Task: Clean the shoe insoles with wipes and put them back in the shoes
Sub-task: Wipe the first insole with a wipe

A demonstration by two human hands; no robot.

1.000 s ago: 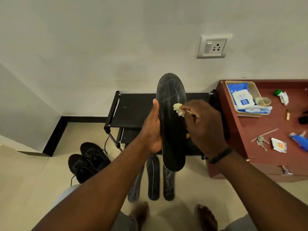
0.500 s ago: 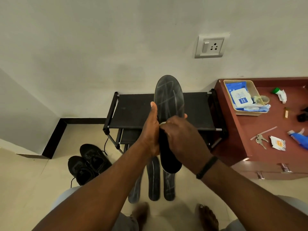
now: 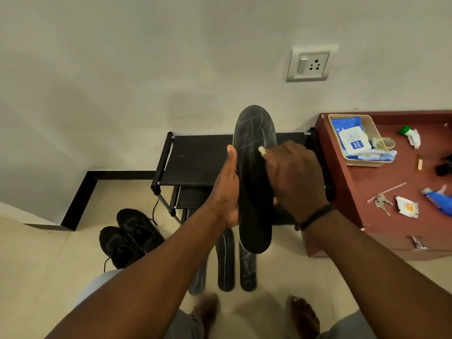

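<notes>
A black insole (image 3: 253,167) with pale scuff lines stands upright in front of me. My left hand (image 3: 227,189) grips its left edge around the middle. My right hand (image 3: 293,174) presses a small crumpled wipe (image 3: 262,150) against the insole's upper half; most of the wipe is hidden under the fingers. Three more dark insoles (image 3: 226,263) lie side by side on the floor below. A pair of black lace-up shoes (image 3: 127,236) sits on the floor to the left.
A black two-tier shoe rack (image 3: 193,160) stands against the wall behind the insole. To the right is a red-brown cabinet (image 3: 396,192) bearing a beige tray (image 3: 367,123) with a wipes pack (image 3: 352,141), keys (image 3: 382,203), sachets and tubes. My bare feet (image 3: 303,314) are below.
My right hand slid the wipe down to the insole's middle, then back up to its upper half. The left hand kept its grip on the insole.
</notes>
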